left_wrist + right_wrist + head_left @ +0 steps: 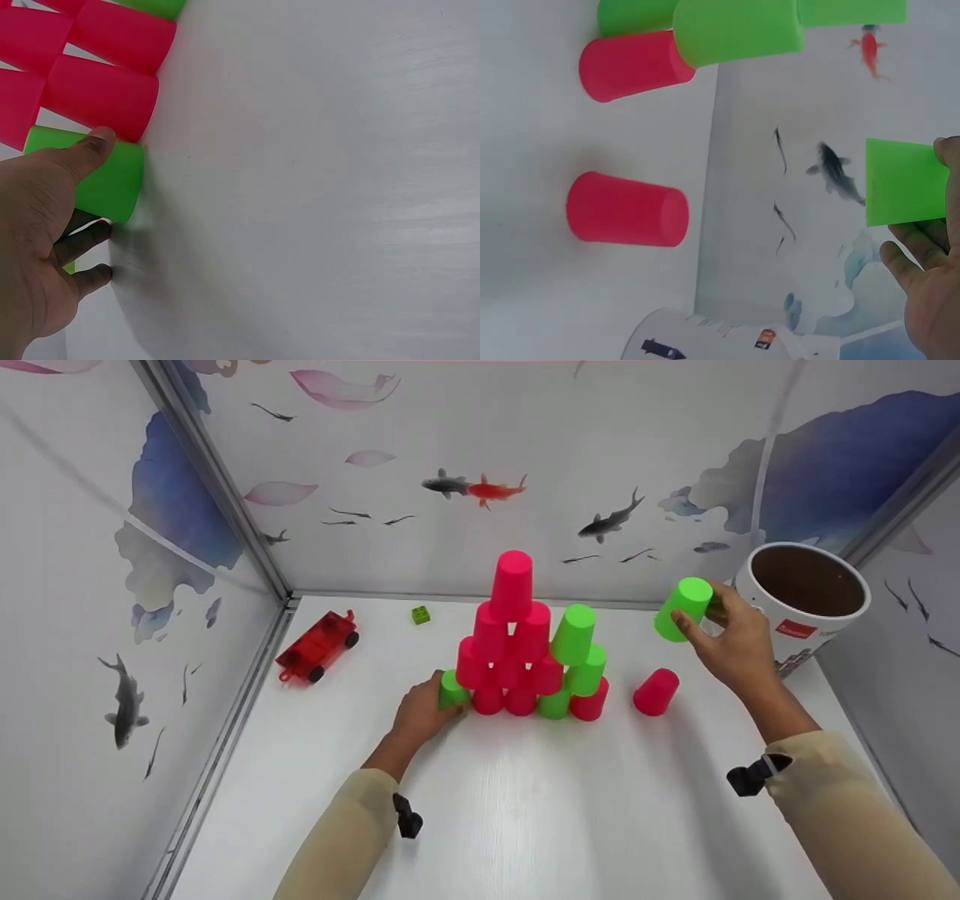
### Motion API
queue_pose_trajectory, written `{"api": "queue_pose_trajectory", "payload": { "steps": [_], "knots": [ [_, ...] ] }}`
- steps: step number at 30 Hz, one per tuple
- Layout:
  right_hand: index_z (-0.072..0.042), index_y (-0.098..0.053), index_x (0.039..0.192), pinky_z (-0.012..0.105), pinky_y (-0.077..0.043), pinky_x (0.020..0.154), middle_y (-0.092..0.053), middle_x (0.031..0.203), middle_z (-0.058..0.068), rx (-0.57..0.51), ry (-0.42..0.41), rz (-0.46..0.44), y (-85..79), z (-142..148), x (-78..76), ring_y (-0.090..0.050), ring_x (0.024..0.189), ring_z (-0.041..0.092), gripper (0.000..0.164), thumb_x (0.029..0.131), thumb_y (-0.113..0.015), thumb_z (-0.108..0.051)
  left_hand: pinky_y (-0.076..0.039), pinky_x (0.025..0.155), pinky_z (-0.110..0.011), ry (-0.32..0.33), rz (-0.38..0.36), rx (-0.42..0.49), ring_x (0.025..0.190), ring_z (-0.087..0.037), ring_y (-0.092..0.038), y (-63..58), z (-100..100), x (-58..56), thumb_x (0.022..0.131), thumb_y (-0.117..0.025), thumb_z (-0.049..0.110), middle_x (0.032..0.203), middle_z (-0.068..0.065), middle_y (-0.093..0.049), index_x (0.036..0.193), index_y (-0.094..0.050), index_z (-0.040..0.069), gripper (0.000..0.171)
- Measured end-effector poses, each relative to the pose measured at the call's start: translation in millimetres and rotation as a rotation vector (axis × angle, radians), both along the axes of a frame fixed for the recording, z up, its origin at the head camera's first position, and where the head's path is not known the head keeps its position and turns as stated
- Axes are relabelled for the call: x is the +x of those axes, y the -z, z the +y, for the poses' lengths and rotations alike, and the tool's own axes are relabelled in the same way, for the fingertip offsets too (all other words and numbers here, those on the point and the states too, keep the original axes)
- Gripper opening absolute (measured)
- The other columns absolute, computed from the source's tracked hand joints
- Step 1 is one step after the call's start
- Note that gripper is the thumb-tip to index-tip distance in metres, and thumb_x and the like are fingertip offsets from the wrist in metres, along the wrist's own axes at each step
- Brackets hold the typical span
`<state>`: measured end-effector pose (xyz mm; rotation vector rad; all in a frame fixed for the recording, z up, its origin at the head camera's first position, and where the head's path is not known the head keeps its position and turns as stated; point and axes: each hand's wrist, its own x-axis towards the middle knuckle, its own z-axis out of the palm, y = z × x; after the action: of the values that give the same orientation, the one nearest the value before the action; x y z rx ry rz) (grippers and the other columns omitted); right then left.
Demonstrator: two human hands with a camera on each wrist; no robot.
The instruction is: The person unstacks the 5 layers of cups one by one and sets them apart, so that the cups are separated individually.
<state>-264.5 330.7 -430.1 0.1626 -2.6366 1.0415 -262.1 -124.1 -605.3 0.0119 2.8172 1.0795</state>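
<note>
A stack of upside-down red and green cups (512, 585) rises in tiers at the middle of the table, with one red cup on top. At its lower left end my left hand (420, 711) grips a green cup (112, 176) of the bottom row, thumb on its near side. To the right, my right hand (739, 645) holds another green cup (684, 611) up in the air, narrow end upward, between thumb and fingers. Below that hand, a single red cup (656, 692) stands upside down on the table, apart from the stack.
A large white paper bucket (814, 619) stands at the back right, close behind my right hand. At the left lie a red toy car (319, 647) and a small green block (421, 615). Printed walls (480, 427) enclose the table at the back and sides.
</note>
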Motion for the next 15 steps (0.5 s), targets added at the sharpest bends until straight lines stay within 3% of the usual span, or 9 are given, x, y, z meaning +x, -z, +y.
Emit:
{"api": "queue_pose_trajectory", "payload": {
  "steps": [15],
  "knots": [
    [0.005, -0.040, 0.159, 0.070, -0.047, 0.120, -0.054, 0.158, 0.034, 0.007, 0.128, -0.198, 73.6, 65, 10.1, -0.055, 0.145, 0.058, 0.073, 0.107, -0.075, -0.032, -0.060, 0.106, -0.047, 0.009, 0.005, 0.007, 0.115, -0.025, -0.068, -0.7, 1, 2.2, 0.095, -0.087, 0.037, 0.127, -0.006, -0.076, 0.142, -0.059, 0.014, 0.059]
  ]
}}
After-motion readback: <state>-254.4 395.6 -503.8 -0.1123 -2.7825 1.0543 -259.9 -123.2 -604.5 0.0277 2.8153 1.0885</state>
